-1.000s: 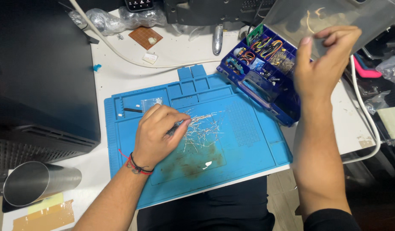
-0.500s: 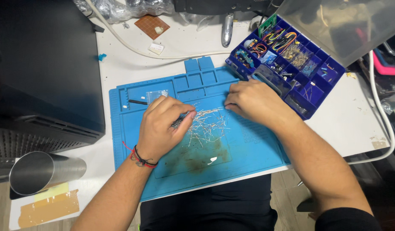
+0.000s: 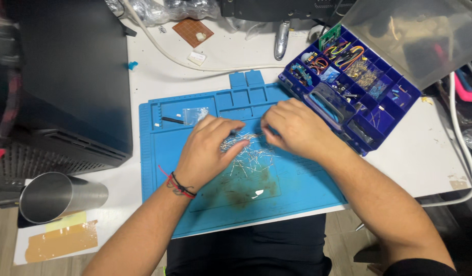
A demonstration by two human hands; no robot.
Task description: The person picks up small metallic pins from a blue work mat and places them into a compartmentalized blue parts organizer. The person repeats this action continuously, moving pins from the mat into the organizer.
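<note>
- I see the left hand [image 3: 207, 151] on the blue mat [image 3: 307, 179], fingers pinched together on a bundle of thin metal leads [image 3: 246, 153] mid-mat.
- The right hand [image 3: 292, 128] meets it — fingertips curled under, so I cannot tell their grip.
- The parts box [image 3: 348, 82] overlaps the mat's right rear edge; the mat's front half lies open.

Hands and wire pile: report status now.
Left hand pinching wires on blue mat. Right hand at the pile's far edge, grip unclear. Parts box open beside it; nothing blocking.
</note>
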